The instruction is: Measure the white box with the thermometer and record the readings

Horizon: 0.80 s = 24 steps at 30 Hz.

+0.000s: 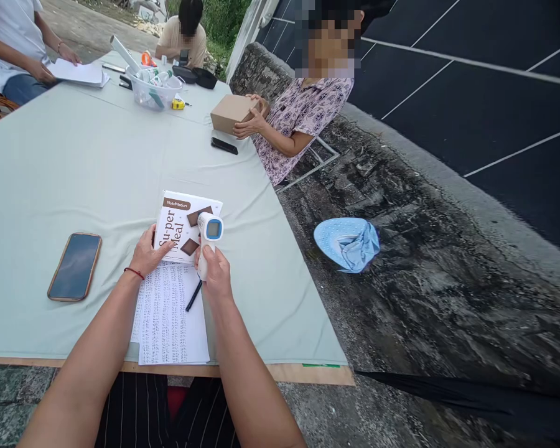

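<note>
I cannot see the fingertips of the left hand [148, 251], since they go behind the white box [180, 214]. The right hand [219, 274] covers part of the handle of the white thermometer [211, 228], and on its small screen I cannot read any figure. The pen [193, 297] loses its upper end near this grip; what exactly hides it, I cannot tell. The box covers the top of the papers [168, 323], whose rows of marks are too tiny for reading. The person on the left [14, 37] has the head cut off by the upper edge, and the worktop [74, 174] is cut at the left side.
</note>
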Motion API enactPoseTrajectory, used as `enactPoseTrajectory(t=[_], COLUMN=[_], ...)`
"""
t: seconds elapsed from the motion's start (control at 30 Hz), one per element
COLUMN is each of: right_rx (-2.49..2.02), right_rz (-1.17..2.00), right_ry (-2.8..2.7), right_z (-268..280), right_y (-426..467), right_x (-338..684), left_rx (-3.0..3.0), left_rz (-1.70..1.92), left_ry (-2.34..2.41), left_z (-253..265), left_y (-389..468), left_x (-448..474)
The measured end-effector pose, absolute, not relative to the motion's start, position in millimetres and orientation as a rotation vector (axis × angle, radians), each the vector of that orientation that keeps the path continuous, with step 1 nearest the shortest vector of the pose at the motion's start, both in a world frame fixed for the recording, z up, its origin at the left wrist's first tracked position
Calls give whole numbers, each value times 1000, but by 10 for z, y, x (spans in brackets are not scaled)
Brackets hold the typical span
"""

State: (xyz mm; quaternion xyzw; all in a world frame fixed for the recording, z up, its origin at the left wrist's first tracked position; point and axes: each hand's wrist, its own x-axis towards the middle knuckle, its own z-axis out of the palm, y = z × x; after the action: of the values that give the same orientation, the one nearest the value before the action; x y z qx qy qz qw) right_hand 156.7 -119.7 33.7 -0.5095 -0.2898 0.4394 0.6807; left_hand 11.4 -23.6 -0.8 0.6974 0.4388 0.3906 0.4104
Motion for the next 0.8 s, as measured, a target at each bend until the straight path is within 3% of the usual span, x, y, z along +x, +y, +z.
enactPoseTrajectory(t=[0.8], right_rx=[-1214], right_rz=[900], right_ry=[-650], right_z=[729], right_y=[-2082], right_x=[1488], left_rx=[1581], left_rz=[1037], left_ry=[1085], left_z=[-96], left_y=[-149], left_x=[73])
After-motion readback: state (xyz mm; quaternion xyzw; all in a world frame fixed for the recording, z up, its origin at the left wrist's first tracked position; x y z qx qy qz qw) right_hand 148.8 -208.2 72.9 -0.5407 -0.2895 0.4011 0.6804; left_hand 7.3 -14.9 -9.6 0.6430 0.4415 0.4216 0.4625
